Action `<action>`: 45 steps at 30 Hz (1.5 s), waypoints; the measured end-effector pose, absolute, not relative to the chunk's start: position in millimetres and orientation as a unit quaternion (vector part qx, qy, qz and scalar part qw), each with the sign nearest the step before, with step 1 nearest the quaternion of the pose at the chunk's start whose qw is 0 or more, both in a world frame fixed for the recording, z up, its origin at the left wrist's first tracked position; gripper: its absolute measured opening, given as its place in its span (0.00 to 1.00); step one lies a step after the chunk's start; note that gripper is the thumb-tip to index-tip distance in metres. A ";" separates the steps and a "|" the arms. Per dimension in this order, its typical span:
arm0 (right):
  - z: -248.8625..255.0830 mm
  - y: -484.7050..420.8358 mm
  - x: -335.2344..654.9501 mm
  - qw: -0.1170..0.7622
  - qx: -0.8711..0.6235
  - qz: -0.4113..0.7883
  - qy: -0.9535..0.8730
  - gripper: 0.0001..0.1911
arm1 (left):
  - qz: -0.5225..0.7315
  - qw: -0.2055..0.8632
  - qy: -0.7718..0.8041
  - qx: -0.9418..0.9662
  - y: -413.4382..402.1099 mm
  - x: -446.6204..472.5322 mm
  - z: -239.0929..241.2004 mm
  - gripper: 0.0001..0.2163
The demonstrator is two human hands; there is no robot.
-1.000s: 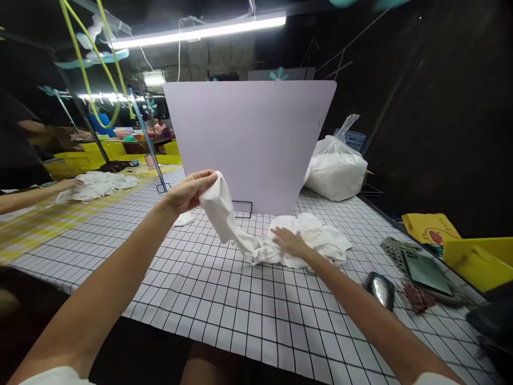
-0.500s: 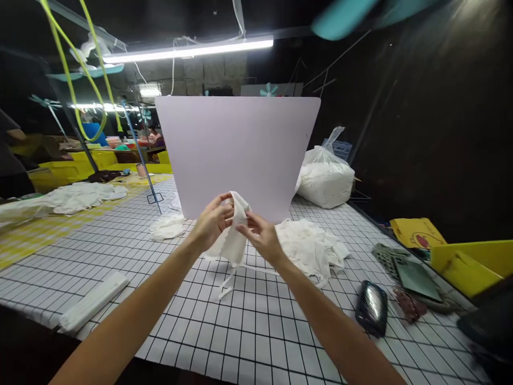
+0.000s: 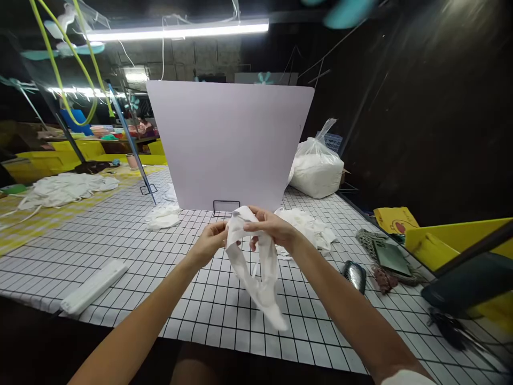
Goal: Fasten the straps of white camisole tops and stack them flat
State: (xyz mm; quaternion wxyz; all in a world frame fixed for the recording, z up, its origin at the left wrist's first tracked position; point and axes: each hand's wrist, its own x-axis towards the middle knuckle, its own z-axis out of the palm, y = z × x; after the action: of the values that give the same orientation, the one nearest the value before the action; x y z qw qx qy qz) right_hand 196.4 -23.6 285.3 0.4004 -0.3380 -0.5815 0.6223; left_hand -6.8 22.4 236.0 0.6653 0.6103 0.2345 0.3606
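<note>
A white cloth piece [image 3: 262,278], a loop of fabric with a loose hanging end, is held up over the grid-patterned table [image 3: 208,305]. My left hand [image 3: 210,243] pinches its left edge between thumb and fingers. My right hand [image 3: 270,224] grips the top of the cloth, thumb in front, some fingers hidden behind it. Just behind my right hand lies a heap of white cloth pieces [image 3: 308,227]. A smaller white cloth pile [image 3: 162,217] rests farther off to the left of my left hand.
A pale upright board [image 3: 230,144] stands behind my hands on a wire stand. At left front lies a white power strip [image 3: 94,286]. On the right are a dark shiny case [image 3: 355,276], a yellow bin [image 3: 452,240] and scissors [image 3: 460,331]. A stuffed plastic bag [image 3: 316,166] sits behind.
The cloth has turned and opened into a loop, its end now hanging lower. My right hand has shifted over its top, my left hand lower at its side. The view has tilted down slightly.
</note>
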 end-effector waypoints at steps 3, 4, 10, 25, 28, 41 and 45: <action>277.0 -25.8 213.5 0.428 -0.453 0.503 -0.598 0.23 | 0.400 0.683 0.263 0.552 15.1 -13.3 242.7 0.18; 272.8 -25.2 219.6 0.442 -0.490 0.447 -0.604 0.21 | 0.404 0.677 0.274 0.550 13.6 -16.0 246.0 0.17; 254.6 -15.6 249.0 0.477 -0.564 0.154 -0.657 0.08 | 0.377 0.551 0.314 0.675 19.0 -27.9 249.4 0.10; 313.3 -3.1 211.3 0.446 -0.480 0.486 -0.578 0.10 | 0.373 0.571 0.214 0.699 -13.3 37.7 208.4 0.13; 334.1 -13.2 222.2 0.390 -0.441 0.534 -0.607 0.11 | 0.426 0.582 0.200 0.663 0.0 35.1 212.4 0.17; 339.5 -30.2 262.3 0.398 -0.500 0.230 -0.734 0.15 | 0.403 0.543 0.259 0.690 24.2 2.5 247.1 0.13; 343.3 -31.9 257.2 0.460 -0.444 0.391 -0.662 0.20 | 0.443 0.584 0.222 0.643 33.4 -5.6 271.1 0.18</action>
State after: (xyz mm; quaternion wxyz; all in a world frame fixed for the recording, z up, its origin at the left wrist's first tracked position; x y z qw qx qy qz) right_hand 257.2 -31.9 343.3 0.4596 -0.4439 -0.6623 0.3912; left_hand -5.6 33.4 271.1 0.5839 0.6426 0.2222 0.4435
